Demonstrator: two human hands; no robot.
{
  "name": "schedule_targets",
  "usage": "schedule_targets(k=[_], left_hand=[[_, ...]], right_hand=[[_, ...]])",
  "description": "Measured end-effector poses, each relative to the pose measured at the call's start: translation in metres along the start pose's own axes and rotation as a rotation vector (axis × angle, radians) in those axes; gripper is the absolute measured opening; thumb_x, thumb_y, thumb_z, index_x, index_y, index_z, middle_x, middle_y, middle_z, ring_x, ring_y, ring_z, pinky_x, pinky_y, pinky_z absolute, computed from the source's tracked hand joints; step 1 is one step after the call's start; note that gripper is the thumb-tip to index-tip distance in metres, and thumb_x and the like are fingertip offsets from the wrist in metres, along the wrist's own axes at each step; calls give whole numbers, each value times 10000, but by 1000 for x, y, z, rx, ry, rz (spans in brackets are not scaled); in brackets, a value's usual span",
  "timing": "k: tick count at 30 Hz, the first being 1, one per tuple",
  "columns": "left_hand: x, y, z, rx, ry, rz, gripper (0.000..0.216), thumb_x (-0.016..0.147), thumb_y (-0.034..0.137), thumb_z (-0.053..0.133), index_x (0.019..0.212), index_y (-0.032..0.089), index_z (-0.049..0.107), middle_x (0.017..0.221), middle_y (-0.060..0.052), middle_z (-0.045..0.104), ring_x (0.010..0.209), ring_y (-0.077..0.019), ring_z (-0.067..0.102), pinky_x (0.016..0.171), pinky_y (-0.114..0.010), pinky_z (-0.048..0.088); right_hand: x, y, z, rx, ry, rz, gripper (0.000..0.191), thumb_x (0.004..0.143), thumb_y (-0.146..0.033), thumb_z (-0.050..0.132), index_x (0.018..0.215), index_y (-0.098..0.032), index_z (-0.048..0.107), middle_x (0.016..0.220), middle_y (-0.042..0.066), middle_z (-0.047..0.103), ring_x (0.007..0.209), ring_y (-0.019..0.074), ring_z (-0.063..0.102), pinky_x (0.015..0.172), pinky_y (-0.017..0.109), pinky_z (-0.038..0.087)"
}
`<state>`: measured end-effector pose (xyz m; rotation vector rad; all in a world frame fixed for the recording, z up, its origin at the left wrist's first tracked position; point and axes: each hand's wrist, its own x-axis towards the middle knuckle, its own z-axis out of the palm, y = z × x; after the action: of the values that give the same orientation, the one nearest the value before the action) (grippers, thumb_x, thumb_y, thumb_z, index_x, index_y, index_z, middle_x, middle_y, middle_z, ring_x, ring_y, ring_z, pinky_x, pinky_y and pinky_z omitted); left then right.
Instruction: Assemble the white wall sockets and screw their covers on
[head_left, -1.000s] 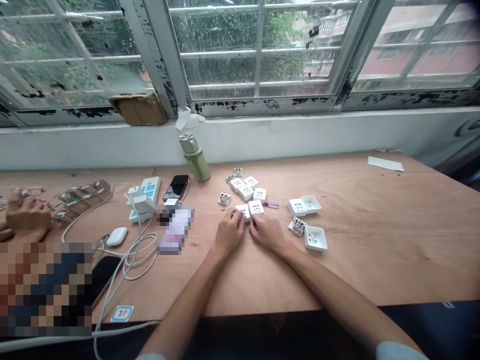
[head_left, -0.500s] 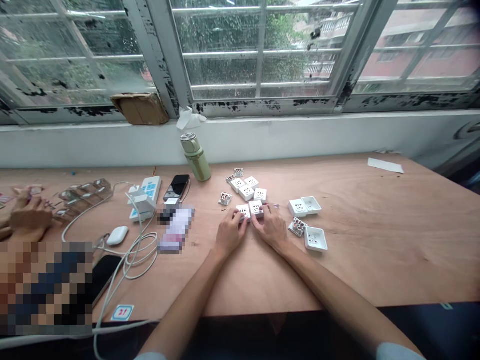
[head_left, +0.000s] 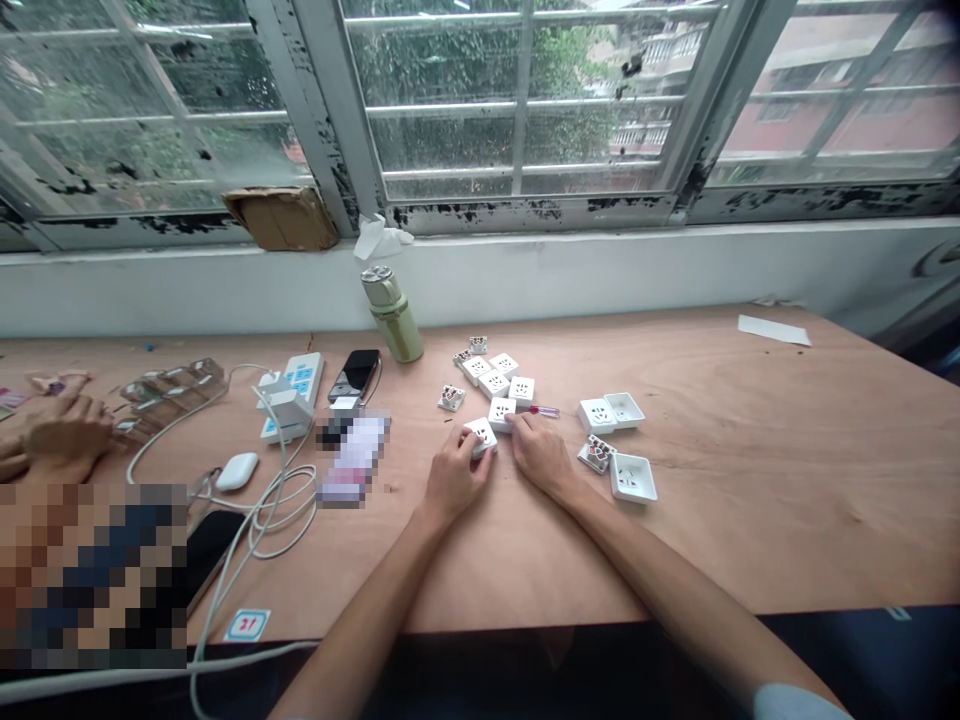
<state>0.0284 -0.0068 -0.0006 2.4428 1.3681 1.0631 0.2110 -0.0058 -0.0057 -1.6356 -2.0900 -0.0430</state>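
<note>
My left hand (head_left: 456,470) is closed around a white wall socket (head_left: 481,436), its thumb at the near side and its fingers at the far left. Just behind it lies a second white socket (head_left: 502,413), face up. The fingertips of my right hand (head_left: 541,452) rest against that one's right edge, fingers curled together, without wrapping round it. A thin screwdriver with a clear purplish handle (head_left: 546,411) lies behind my right hand, partly hidden. Several more white sockets (head_left: 494,384) sit grouped behind, beside loose socket inserts (head_left: 451,398) showing metal and red parts.
To the right are a socket with an open white box (head_left: 624,409), an insert (head_left: 596,453) and another box (head_left: 632,478). Leftward lie a power strip (head_left: 298,390), tangled cable (head_left: 281,500), phones and a white case (head_left: 237,472). A green flask (head_left: 397,325) stands behind. Another person's hand (head_left: 67,435) works far left.
The left socket has come nearer and turned in my left hand. The other socket has shifted left, and my right hand no longer straddles it. More of the screwdriver shows.
</note>
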Motion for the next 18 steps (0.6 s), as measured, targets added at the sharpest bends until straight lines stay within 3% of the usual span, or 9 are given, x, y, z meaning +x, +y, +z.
schedule_targets(k=[9, 12, 18], left_hand=[[-4, 8, 2, -48, -40, 34, 103, 890, 287, 543, 917, 200, 592, 1003, -87, 588, 858, -187, 625, 757, -302, 541], [-2, 11, 6, -65, -53, 62, 98, 881, 259, 549, 942, 201, 598, 1009, -90, 589, 883, -195, 628, 776, -308, 546], [8, 15, 18, -114, -95, 106, 121, 905, 210, 509, 987, 193, 597, 1035, -92, 571, 913, -189, 612, 803, -310, 547]], right_hand=[[1, 1, -1, 118, -102, -117, 530, 866, -94, 454, 1390, -170, 462, 1356, 100, 563, 1178, 233, 485, 998, 364, 368], [2, 2, 1, 169, -90, -120, 492, 868, -104, 448, 1354, -167, 499, 1321, 95, 590, 1173, 226, 506, 1000, 359, 372], [1, 6, 4, 223, 119, 120, 336, 896, -131, 393, 1135, -139, 629, 1080, 111, 680, 1013, 214, 594, 897, 314, 434]])
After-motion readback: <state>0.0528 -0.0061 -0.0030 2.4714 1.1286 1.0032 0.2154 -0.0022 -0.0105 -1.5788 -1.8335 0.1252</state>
